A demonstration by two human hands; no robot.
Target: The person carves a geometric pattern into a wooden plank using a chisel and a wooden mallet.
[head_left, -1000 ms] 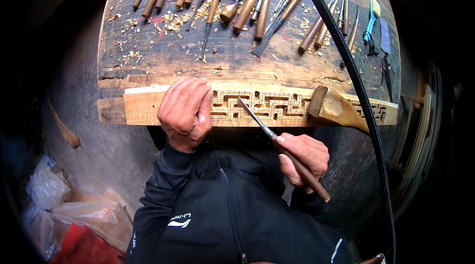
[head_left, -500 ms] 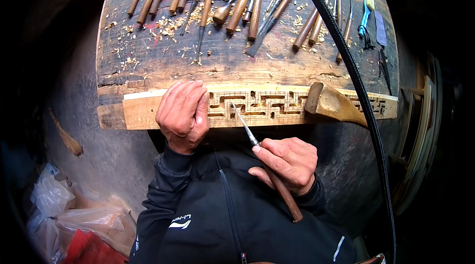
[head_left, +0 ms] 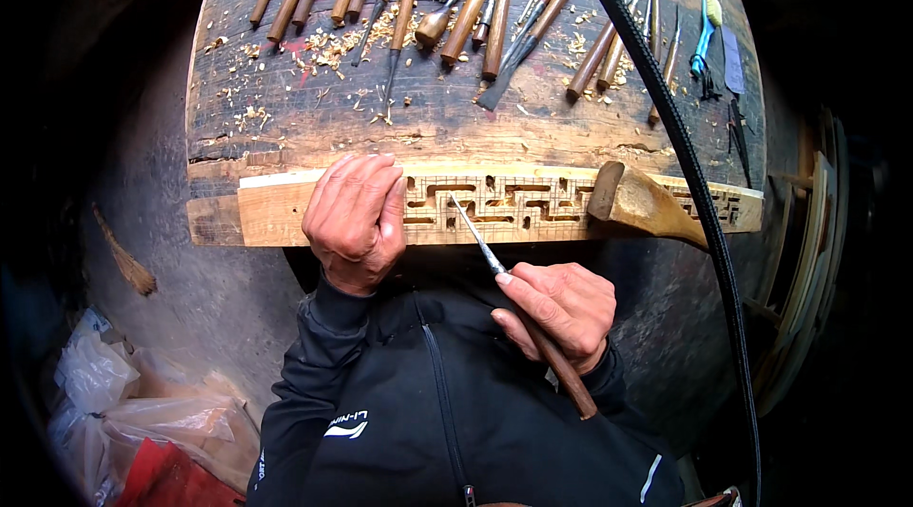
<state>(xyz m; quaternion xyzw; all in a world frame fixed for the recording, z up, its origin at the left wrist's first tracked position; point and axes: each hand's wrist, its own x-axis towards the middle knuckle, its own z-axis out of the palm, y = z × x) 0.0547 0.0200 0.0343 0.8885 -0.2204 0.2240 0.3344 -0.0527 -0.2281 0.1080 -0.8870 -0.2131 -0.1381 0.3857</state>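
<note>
- right grip [head_left: 568, 307] wrapped round the handle of the chisel [head_left: 554, 358]; blade aims far and left, tip at the carved part of the board [head_left: 552, 212].
- left grip [head_left: 357, 212] bent over the board, toward its left end; cannot tell whether it clasps.
- board along the near edge of the desk [head_left: 533, 138].
- mallet [head_left: 639, 203] on the board, right.
- tools [head_left: 407, 8] lie far; brush [head_left: 705, 41] far right.

I could pass a hand along the worn wooden bench [head_left: 456, 143], between the brown-handled steel chisels [head_left: 406, 8] and the pale carved wooden board [head_left: 276, 214]. The bare left hand [head_left: 357, 217] and the blocky tan wooden mallet [head_left: 635, 201] obstruct parts of the board; a black braided cable [head_left: 681, 141] crosses at right, its height uncertain from my view.
</note>
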